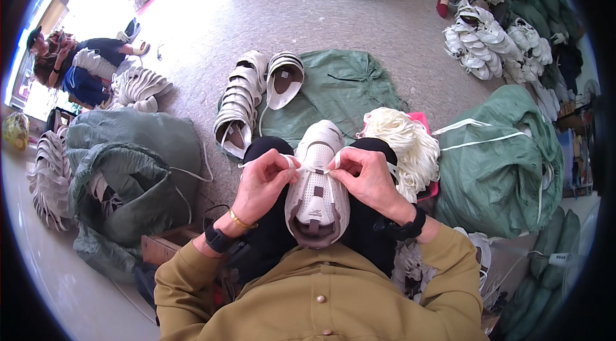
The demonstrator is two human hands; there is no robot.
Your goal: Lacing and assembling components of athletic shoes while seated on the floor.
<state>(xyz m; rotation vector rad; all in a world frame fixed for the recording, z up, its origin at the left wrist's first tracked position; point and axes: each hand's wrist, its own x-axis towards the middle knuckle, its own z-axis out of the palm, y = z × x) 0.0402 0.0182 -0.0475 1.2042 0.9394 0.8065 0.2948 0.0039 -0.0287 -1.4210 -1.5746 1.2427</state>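
A white shoe (317, 136) with a perforated tongue rests on my lap between my knees, its heel opening toward me. Across its lacing area runs a white shoelace (301, 167). My left hand (262, 180) pinches the lace at the shoe's left side, thumb against forefinger. On the right side my right hand (369, 177) likewise pinches the lace, close to the eyelets. Beyond my knees, a stacked row of white shoes (239, 107) and a single white shoe (283, 81) lie on a flattened green sack (346, 84).
Right of my knee, a pink tray (420, 120) holds a heap of white laces (398, 145). Full green sacks stand at left (141, 168) and right (500, 168). More shoe stacks (481, 42) lie far right. A person (83, 59) sits far left beside shoes.
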